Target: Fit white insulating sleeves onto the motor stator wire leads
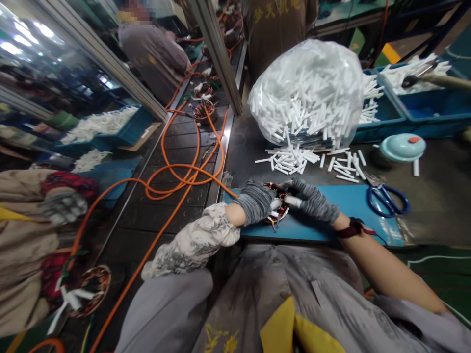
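A small motor stator [282, 213] with copper windings lies on a blue mat [316, 230], partly covered by my hands. Short wire ends stick out at its near side. My left hand [256, 202], in a grey knitted glove, is closed on the stator's left side. From the right, my gloved right hand [312, 198] reaches over the windings with its fingers curled in a pinch. Something white shows at those fingertips, but whether it is a tube or the glove's tip is unclear. An orange cable [224, 186] runs up to the stator's left side, behind my left hand.
Beyond the mat lie loose white tubes [294, 159] and a clear bag [309, 93] full of them. Blue-handled scissors [388, 200] and a light-blue lidded container [403, 147] are at right. Left, orange cables cross a conveyor [158, 225]; a co-worker's gloved hand [64, 206] is beside it.
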Tool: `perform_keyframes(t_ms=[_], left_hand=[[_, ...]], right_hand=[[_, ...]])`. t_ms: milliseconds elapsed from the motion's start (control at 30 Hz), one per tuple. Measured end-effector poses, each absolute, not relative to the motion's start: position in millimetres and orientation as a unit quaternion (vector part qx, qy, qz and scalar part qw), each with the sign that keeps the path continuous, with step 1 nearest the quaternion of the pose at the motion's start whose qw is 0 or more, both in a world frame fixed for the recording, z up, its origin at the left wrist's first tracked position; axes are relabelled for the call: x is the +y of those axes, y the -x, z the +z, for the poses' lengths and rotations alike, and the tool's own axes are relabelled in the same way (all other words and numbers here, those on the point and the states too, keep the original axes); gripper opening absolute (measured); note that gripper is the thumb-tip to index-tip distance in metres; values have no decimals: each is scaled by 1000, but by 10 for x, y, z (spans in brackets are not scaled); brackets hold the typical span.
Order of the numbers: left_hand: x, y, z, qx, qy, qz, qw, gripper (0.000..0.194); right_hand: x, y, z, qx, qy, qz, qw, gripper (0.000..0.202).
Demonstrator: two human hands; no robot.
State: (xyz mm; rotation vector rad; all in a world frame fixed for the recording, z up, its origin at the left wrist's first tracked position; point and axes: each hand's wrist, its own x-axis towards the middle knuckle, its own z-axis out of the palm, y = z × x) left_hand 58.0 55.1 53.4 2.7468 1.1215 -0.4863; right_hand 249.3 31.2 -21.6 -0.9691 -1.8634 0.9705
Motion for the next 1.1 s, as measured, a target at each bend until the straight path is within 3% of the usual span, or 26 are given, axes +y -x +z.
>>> perform_keyframes(t_ms=[167,300,367,467,667,767,867,967,1100], left_hand=[[616,-613,575,360,-922,-106,91,43],[800,-348,585,358,-908,14,218,80],[899,-297,537,430,-860,33,274,71],[942,-320,467,522,-810,75,257,61],[695,-166,459,334,-905,206,162,41],[638,-74,396,309,-924,172,147,37],[629,-64,322,296,-937,96,160,45],[599,-83,291,299,-939,60,158,39],[539,-83,277,305,-936,75,158,41]], right_hand=[[163,-2641,-216,-696,437,381,424,32],[-22,-2720,-174,-668,469,375,439,28],[-61,-2707,-177,-665,472,378,438,25],[-55,-2667,-230,-665,480,364,441,22],[-70,-2735,-326,-683,511,261,453,19],[-36,-2712,-268,-754,475,189,413,24],[64,-2636,-185,-835,434,112,317,28],[130,-2582,-171,-869,425,44,249,26],[57,-2561,-292,-840,441,17,315,23]])
